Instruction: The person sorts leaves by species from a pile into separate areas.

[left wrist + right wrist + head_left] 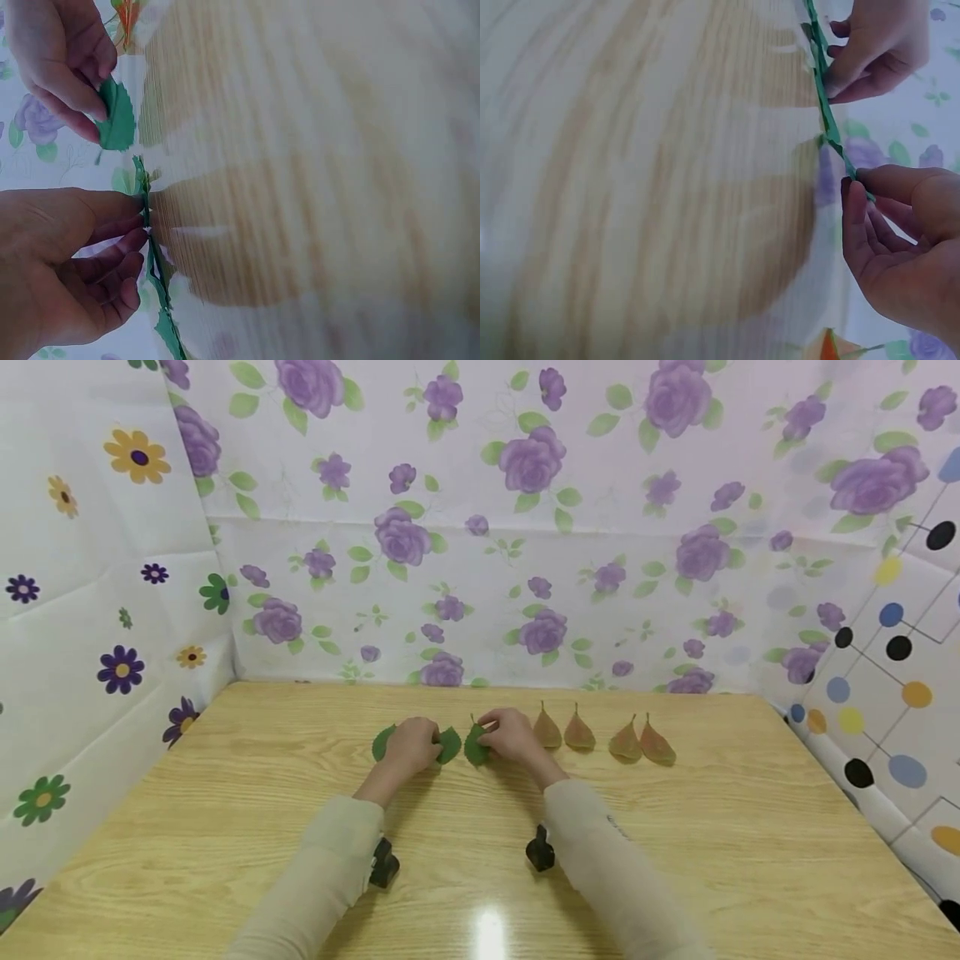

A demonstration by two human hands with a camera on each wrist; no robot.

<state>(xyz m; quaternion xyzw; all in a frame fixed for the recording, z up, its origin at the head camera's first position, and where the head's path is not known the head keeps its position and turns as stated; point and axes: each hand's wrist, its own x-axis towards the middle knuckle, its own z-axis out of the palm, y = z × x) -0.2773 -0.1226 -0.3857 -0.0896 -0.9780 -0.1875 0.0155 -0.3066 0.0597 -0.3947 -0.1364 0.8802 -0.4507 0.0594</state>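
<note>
In the head view my left hand (411, 745) reaches over the table among green leaves with toothed edges. Its thumb and forefinger pinch a leaf (449, 746) lying on the wood; in the left wrist view the other fingers curl loosely. Another green leaf (382, 742) shows at this hand's left side, partly hidden by it. My right hand (513, 735) pinches a separate green leaf (476, 747) by its side, stem pointing away from me. In the left wrist view this pinched leaf (117, 116) is tilted and looks raised off the table.
To the right of my right hand several reddish-brown leaves (580, 732) lie in a row, stems pointing away. The wooden table (465, 877) ends at a flower-patterned cloth (480, 610) behind. Black wrist devices (540, 850) are strapped over the light sleeves.
</note>
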